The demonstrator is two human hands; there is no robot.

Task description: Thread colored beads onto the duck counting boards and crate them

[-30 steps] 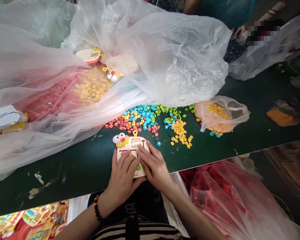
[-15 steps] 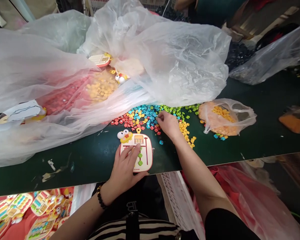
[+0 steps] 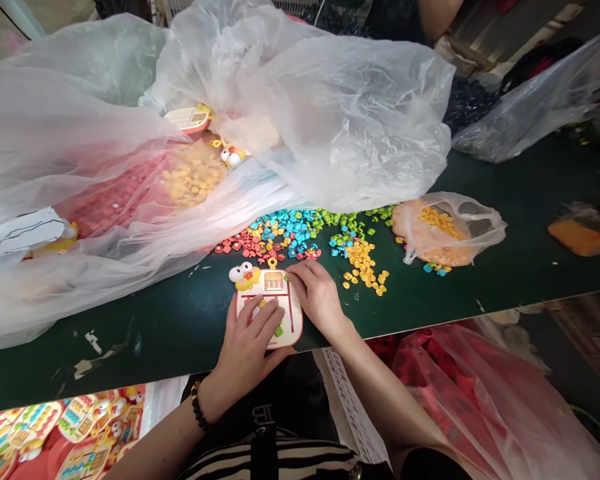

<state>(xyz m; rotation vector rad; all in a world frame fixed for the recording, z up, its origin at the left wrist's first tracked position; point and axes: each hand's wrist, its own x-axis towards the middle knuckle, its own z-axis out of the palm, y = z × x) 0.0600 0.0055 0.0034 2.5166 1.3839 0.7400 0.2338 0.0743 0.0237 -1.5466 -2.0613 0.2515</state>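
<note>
A white toy board [image 3: 296, 330] with a red rim, slots and a yellow duck-like head with bulging eyes [image 3: 245, 273] lies at the table's front edge. My left hand [image 3: 253, 333] grips it, fingers across its face and thumb along the lower edge. Part of the face and some small pieces there are hidden under these fingers. A green piece [image 3: 279, 331] shows in a slot below the fingertips. My right hand [image 3: 317, 293] is closed in a pinch at the top of the right-hand slot, with a small green plastic piece [image 3: 287, 277] at its fingertips.
Loose red [image 3: 250, 247], blue [image 3: 293, 223], green [image 3: 333, 217] and yellow pieces [image 3: 363, 260] lie behind the board. Large clear plastic bags [image 3: 360, 127] cover the back. A small bag of yellow pieces [image 3: 445, 230] sits right. Several finished-looking boards [image 3: 40, 427] lie lower left.
My right hand has moved from the pile of loose pieces down and left to the board, bringing a small green piece. My left hand stays on the board.
</note>
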